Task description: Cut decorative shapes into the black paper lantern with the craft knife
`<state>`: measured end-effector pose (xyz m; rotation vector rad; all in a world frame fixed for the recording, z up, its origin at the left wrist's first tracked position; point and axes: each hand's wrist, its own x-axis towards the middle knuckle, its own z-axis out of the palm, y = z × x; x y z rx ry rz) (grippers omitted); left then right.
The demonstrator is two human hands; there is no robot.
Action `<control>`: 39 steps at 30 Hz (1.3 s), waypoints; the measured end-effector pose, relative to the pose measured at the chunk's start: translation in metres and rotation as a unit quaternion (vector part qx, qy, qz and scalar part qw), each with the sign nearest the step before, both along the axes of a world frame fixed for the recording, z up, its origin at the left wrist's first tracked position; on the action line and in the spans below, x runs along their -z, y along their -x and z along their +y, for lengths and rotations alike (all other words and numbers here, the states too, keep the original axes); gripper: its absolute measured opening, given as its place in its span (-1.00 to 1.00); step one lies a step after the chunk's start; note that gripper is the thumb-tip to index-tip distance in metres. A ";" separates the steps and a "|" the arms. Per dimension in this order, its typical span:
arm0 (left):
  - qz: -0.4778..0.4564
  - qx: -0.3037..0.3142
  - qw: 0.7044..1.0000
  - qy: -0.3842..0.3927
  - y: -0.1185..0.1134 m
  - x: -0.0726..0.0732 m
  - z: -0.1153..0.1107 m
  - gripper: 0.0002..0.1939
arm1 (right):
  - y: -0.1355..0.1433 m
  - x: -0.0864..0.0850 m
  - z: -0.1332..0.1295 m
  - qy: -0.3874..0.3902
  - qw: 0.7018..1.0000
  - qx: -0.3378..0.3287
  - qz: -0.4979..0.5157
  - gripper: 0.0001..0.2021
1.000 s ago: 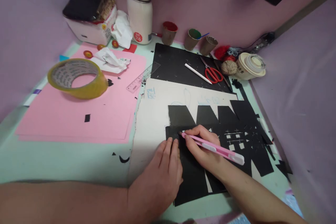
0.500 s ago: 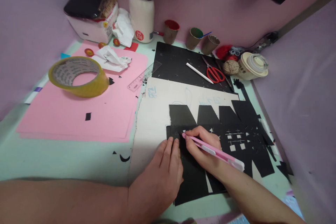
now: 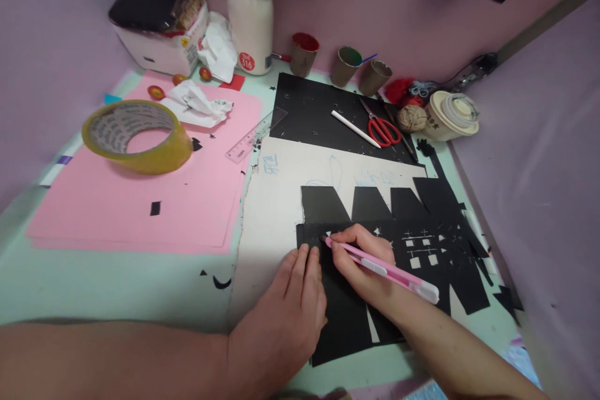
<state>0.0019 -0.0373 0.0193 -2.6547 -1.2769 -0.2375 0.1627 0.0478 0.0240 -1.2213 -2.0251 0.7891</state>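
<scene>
Left of my work, a roll of clear yellow tape [image 3: 159, 157] sits on pink sheets [image 3: 206, 206], with crumpled tissue [image 3: 199, 107] behind it. Past the black paper cutout [image 3: 342, 309] under my hands, a black sheet [image 3: 307, 106] carries red-handled scissors [image 3: 372, 118] and a white stick [image 3: 356, 129]; a clear ruler [image 3: 247, 145] lies by its left edge. Behind stand a white bottle [image 3: 250, 31] and three brown cups, while a ball of twine [image 3: 411, 119] touches the scissors' side of a lidded tub [image 3: 443, 120]. My own right hand [image 3: 366, 262] and forearm hide the middle of the cutout, and loose black scraps litter its right part.

Against a second ago, little is different: my left hand [image 3: 293, 303] stays flat, fingers together, pressing the cutout's left edge, and my right still grips the pink craft knife [image 3: 375, 264], its tip at the cutout near my left fingertips. Only the knife's white end has dipped slightly toward me.

The cutout rests mostly over a white board [image 3: 272, 212] marked in blue, on a pale green surface [image 3: 154, 287]. A pink wall [image 3: 398, 12] rises behind, with purplish sides.
</scene>
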 end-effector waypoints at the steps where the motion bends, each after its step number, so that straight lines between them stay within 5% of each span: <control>1: -0.001 -0.001 1.000 -0.001 0.000 0.000 0.000 -0.53 | 0.000 0.000 0.000 0.001 1.000 0.002 0.003 -0.92; 25: -0.004 0.000 1.000 0.003 0.000 0.000 0.000 -0.53 | -0.002 0.005 0.001 -0.031 0.999 -0.041 0.011 -0.89; 39: 0.001 -0.003 1.000 0.003 0.000 -0.002 0.000 -0.54 | -0.003 0.002 0.002 -0.004 0.998 -0.012 0.065 -0.90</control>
